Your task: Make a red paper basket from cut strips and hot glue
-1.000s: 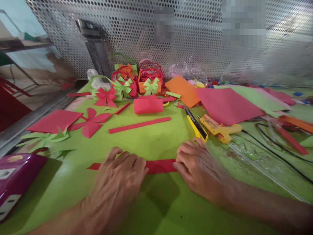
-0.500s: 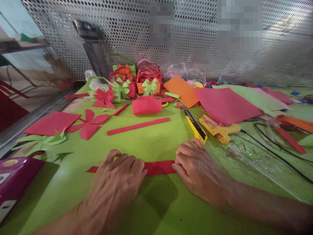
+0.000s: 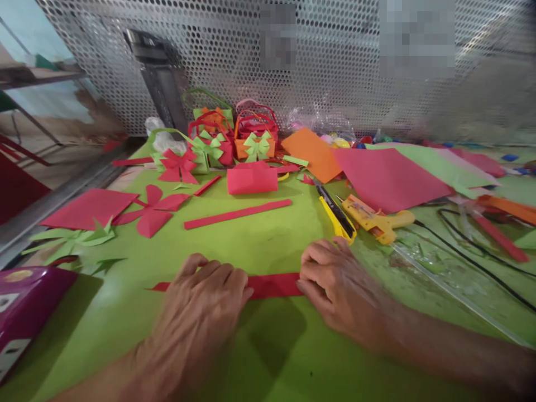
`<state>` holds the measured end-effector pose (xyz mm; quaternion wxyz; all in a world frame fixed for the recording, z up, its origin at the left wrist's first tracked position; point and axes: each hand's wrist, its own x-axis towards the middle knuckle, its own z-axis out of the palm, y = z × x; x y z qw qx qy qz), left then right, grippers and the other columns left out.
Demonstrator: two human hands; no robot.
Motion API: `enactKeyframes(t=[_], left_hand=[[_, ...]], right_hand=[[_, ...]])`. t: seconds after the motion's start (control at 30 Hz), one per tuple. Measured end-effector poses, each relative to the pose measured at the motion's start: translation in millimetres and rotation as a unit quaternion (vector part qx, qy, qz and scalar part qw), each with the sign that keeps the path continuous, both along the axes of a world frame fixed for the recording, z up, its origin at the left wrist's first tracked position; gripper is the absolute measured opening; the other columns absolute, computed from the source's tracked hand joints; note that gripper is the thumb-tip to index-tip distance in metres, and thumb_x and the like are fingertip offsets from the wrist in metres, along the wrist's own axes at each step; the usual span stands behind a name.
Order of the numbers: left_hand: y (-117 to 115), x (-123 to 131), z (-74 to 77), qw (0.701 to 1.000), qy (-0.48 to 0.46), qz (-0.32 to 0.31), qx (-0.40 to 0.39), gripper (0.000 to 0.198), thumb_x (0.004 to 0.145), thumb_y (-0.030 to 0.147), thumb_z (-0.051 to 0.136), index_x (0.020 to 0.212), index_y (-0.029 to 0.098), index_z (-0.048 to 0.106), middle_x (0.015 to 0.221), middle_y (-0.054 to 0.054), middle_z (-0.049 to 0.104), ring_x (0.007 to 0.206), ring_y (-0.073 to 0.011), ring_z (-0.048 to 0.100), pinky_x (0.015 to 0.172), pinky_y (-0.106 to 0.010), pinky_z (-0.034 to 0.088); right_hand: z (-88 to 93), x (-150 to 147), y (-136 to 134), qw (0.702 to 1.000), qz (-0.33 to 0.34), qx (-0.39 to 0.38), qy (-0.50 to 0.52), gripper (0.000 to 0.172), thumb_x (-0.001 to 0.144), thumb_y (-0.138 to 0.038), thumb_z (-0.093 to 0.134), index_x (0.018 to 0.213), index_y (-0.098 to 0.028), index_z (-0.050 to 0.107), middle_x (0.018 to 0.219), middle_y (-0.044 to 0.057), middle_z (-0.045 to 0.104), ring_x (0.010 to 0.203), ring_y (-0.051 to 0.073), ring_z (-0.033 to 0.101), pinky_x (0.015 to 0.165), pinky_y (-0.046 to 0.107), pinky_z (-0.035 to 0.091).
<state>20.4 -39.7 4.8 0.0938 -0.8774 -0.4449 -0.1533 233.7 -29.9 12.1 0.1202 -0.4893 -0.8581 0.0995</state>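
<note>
A long red paper strip (image 3: 272, 285) lies flat on the green table (image 3: 259, 245) in front of me. My left hand (image 3: 201, 304) rests on the strip's left part, fingers curled down on it. My right hand (image 3: 335, 285) pinches the strip's right end with bent fingers. The strip's left tip (image 3: 157, 287) pokes out beyond the left hand. Between the hands a short stretch of the strip shows.
A second red strip (image 3: 238, 214), a yellow utility knife (image 3: 337, 215) and a yellow glue gun (image 3: 377, 220) lie just beyond the hands. Paper baskets with bows (image 3: 234, 139), red and green cut shapes (image 3: 153, 206), coloured sheets (image 3: 387, 178) and a purple box (image 3: 25, 307) surround them.
Almost nothing differs; both hands stay on the red strip, shifting only slightly.
</note>
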Motion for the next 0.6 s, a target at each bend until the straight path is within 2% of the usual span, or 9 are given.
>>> enactKeyframes(t=[0.23, 0.37, 0.6], left_hand=[[0.7, 0.5, 4.7, 0.999, -0.010, 0.005, -0.038, 0.031, 0.089, 0.018, 0.042, 0.059, 0.018, 0.054, 0.051, 0.000, 0.057, 0.048, -0.0175, 0.051, 0.062, -0.035, 0.032], [0.1, -0.7, 5.0, 0.997, -0.001, 0.023, -0.071, 0.032, 0.089, 0.020, 0.042, 0.060, 0.019, 0.053, 0.053, 0.001, 0.058, 0.048, -0.0155, 0.048, 0.063, -0.034, 0.031], [1.5, -2.0, -0.8, 0.998, -0.005, 0.013, -0.059, 0.029, 0.088, 0.019, 0.044, 0.061, 0.018, 0.056, 0.053, 0.001, 0.058, 0.050, -0.0166, 0.052, 0.064, -0.035, 0.032]], right_hand=[[2.7, -0.4, 0.9, 1.000, 0.000, -0.017, 0.005, 0.023, 0.078, -0.012, 0.052, 0.056, -0.017, 0.056, 0.073, 0.001, 0.055, 0.074, 0.017, 0.049, 0.077, 0.040, 0.030], [3.3, -0.7, 1.2, 1.000, 0.005, -0.011, 0.000, 0.023, 0.078, -0.011, 0.053, 0.055, -0.017, 0.057, 0.072, 0.001, 0.055, 0.073, 0.016, 0.049, 0.078, 0.040, 0.030], [2.2, -0.8, 1.9, 1.000, 0.008, -0.002, -0.010, 0.023, 0.077, -0.010, 0.054, 0.056, -0.017, 0.056, 0.071, -0.001, 0.055, 0.073, 0.016, 0.050, 0.084, 0.042, 0.027]])
